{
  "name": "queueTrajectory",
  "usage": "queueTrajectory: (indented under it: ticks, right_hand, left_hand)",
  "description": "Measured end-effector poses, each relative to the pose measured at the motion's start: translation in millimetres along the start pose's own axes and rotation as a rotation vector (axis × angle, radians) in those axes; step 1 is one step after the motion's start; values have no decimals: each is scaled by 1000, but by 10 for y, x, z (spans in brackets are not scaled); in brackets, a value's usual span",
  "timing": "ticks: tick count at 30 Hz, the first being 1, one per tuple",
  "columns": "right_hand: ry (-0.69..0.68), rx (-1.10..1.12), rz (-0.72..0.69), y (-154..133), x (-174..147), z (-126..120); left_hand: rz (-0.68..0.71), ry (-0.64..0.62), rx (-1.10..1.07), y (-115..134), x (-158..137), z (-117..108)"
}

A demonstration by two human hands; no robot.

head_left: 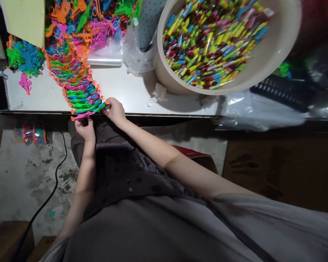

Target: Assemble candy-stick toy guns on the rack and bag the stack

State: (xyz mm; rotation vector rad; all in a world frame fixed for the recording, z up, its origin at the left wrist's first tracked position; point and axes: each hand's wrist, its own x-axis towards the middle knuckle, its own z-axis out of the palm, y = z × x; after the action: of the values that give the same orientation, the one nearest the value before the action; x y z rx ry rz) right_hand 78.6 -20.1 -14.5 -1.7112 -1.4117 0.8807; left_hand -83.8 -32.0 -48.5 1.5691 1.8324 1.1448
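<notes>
A long row of small plastic toys in orange, green, blue and pink lies overlapped on the white table, with round orange ends along both sides. At its near end, by the table's front edge, my left hand pinches a pink plastic toy between thumb and fingers. My right hand is closed at the right side of the row, its fingertips on the orange end of a green plastic toy. The fingertips of both hands are partly hidden.
Loose toys are heaped at the back left, with a smaller pile beside them. A beige tub holds many colourful wrapped sticks. Clear plastic bags hang over the table's right edge. A black cable crosses the floor near cardboard boxes.
</notes>
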Motion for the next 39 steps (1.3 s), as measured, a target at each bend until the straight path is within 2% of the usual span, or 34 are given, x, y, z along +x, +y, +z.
queueTrajectory:
  ticks: [3, 8, 13, 20, 24, 29, 35, 39]
  right_hand:
    - [-3, -67, 24, -56, -25, 11]
    - [26, -126, 40, -127, -27, 12]
    - [-19, -61, 73, -158, 34, -34]
    - [50, -140, 31, -180, -41, 79]
    - [16, -171, 46, -306, -58, 56]
    - [-21, -145, 31, -436, 19, -89]
    - [21, -158, 24, -315, 29, -149]
    - [46, -213, 4, -232, 48, -190]
  left_hand:
    - [-7, 156, 27, -20, 31, -10]
    - [34, 142, 37, -28, 70, 4]
    - [60, 112, -9, 51, 102, 4]
    - [3, 110, 4, 86, 172, -12]
    - [-12, 79, 35, 205, 176, -82]
    - [21, 118, 19, 419, 155, -180]
    - [9, 115, 57, 592, 61, -107]
    - [11, 100, 52, 596, 37, -23]
